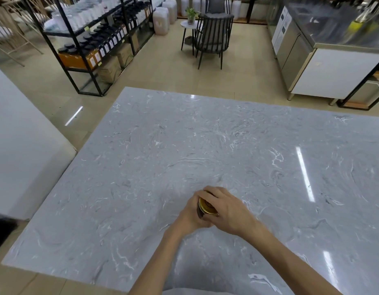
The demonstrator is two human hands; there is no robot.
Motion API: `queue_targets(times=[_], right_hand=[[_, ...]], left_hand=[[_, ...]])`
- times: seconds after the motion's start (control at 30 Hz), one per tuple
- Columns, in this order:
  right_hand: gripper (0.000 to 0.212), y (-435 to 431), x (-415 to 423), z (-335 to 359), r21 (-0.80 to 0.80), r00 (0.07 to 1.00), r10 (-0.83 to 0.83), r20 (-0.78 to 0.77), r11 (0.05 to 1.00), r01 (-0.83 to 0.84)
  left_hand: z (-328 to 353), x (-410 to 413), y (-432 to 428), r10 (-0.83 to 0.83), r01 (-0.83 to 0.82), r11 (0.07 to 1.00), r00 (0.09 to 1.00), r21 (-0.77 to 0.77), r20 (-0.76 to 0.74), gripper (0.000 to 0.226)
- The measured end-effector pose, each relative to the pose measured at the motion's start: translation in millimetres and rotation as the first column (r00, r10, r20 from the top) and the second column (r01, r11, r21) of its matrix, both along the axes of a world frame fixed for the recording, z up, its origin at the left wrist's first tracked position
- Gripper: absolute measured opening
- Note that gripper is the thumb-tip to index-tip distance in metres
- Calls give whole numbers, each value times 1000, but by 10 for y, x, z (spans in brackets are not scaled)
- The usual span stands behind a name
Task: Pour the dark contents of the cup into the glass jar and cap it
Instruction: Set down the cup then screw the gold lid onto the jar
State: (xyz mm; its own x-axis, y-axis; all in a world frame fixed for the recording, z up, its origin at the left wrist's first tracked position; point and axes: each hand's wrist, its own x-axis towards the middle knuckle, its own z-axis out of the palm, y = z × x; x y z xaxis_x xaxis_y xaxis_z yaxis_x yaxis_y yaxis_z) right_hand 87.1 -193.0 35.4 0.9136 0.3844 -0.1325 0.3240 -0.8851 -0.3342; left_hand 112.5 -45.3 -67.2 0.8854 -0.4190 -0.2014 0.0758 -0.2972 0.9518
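Note:
A small glass jar (199, 212) with dark contents sits between both hands over the grey marble table (141, 167). A gold metal lid (205, 205) is on top of the jar. My left hand (189, 216) wraps around the jar's body from the left. My right hand (228, 209) covers the lid from the right, fingers curled over its rim. Most of the jar is hidden by the hands. No cup is in view.
The marble table spreads wide around the hands. A white counter (18, 145) stands to the left. Black shelving with dark jars (95, 45) is at the back left, a chair (213, 37) behind the table, steel cabinets (312, 60) at the right.

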Motion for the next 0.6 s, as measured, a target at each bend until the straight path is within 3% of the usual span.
queue_targets(times=[0.1,0.23,0.37,0.47,0.6], right_hand=[[71,38,-40,32,-71,988,-149,35,986,151],[85,50,-57,25,53,993,-109,-53,992,112],[84,-14,-62,59,-19,970,-242,-1,970,242],[87,-26,-104,13,116,971,-220,-93,966,230],[74,-76,-103,18,57,942,-334,37,942,332]], left_hand=[[-25,-4,-10,21,-21,1000,1000,-4,-1,88],[-15,-15,-9,9,-9,1000,1000,19,11,91],[2,-27,-8,22,-23,1000,999,18,24,85],[50,-24,-21,22,-23,1000,999,14,45,84],[55,-55,-9,32,-32,999,999,-40,1,88]])
